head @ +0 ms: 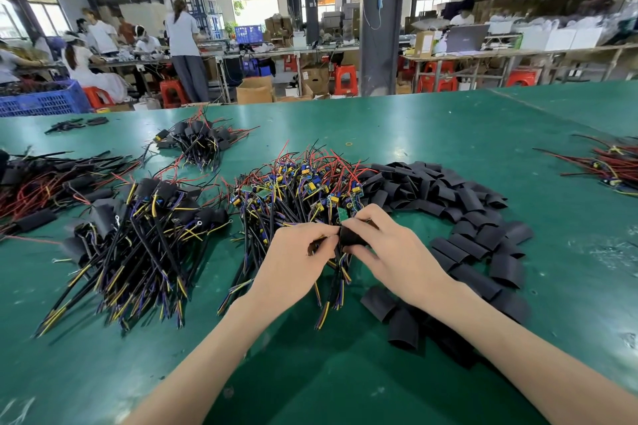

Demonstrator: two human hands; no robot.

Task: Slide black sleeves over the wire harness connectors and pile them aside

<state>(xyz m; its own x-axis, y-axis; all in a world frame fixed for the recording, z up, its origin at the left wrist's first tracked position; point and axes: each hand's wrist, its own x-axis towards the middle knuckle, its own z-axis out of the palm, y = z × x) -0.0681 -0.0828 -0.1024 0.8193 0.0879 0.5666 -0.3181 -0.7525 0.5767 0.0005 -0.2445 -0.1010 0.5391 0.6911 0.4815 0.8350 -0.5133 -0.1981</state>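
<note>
Over the green table, my right hand (390, 252) grips a black sleeve (352, 237) between thumb and fingers. My left hand (297, 259) pinches the wires of a harness (340, 271) right at the sleeve's left end; its small green board (342, 214) sticks out above the sleeve. Behind my hands lies the heap of bare harnesses (297, 186) with red, black and yellow wires. Loose black sleeves (459, 217) spread to the right. A pile of sleeved harnesses (138, 235) lies to the left.
A smaller sleeved pile (200, 141) lies further back and more wire bundles (41, 183) sit at the left edge. Red wires (607, 166) lie at the far right. A blue crate (41, 100) stands at the table's far left corner. People work at benches behind.
</note>
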